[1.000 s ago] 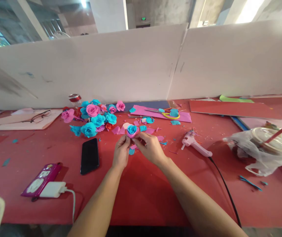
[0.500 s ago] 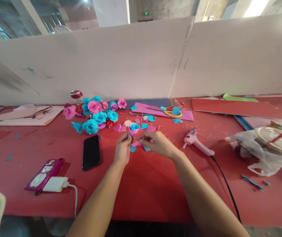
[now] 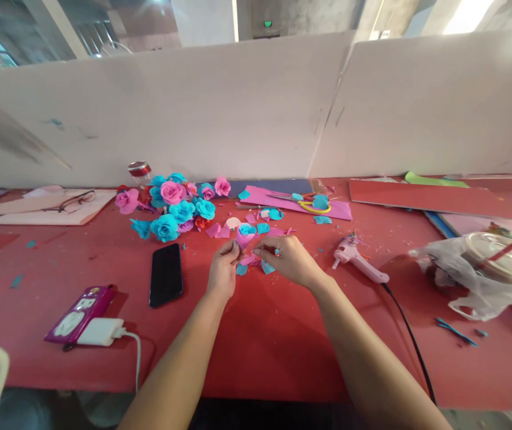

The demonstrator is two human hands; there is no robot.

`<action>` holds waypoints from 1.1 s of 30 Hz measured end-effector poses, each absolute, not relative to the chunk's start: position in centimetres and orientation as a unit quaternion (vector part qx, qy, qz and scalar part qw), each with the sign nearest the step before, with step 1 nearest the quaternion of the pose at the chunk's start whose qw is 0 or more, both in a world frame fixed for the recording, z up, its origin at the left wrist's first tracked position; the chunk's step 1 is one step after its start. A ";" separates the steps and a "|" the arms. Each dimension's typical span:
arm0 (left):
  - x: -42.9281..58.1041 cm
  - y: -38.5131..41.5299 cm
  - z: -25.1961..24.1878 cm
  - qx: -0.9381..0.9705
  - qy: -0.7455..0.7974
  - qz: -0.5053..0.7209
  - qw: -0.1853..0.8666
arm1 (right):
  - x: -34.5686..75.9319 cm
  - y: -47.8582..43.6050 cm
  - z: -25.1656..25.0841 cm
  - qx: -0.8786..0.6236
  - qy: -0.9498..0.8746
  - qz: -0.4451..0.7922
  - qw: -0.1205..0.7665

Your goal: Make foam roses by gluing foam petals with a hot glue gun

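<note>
A small paper flower (image 3: 246,234), blue inside with pink around it, stands upright at the middle of the red table. My left hand (image 3: 224,272) holds it from below, thumb and fingers pinched at its base. Just right of the flower is my right hand (image 3: 286,257), its thumb and forefinger pinched together; whatever lies between them is too small to make out. Pink and blue paper pieces (image 3: 267,267) lie under and behind my hands.
A bunch of paper roses (image 3: 173,209) and a black phone (image 3: 166,276) are to the left. Yellow-handled scissors (image 3: 316,206) rest on pink paper behind. On the right are a pink glue gun (image 3: 358,260) with its cord and a bagged lidded container (image 3: 502,257).
The flower has tilted slightly and shows more of its pink outer side. My right hand has shifted a little, and its fingertips remain beside the flower.
</note>
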State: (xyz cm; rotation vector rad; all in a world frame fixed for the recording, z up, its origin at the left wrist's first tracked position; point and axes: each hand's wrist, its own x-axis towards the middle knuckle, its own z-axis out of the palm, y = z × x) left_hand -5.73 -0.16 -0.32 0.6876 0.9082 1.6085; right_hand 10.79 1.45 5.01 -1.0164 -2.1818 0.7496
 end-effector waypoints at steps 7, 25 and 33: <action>-6.1 -0.6 0.4 0.289 0.338 0.617 0.649 | 10.5 2.9 3.2 -0.355 -0.832 0.267 0.332; -6.4 -0.8 0.3 0.644 0.479 0.303 0.514 | 13.2 3.6 4.1 -0.316 -0.928 0.064 0.188; -4.6 -1.3 0.3 0.676 0.636 0.258 0.269 | 11.1 1.1 5.6 -0.357 -0.920 -0.088 0.136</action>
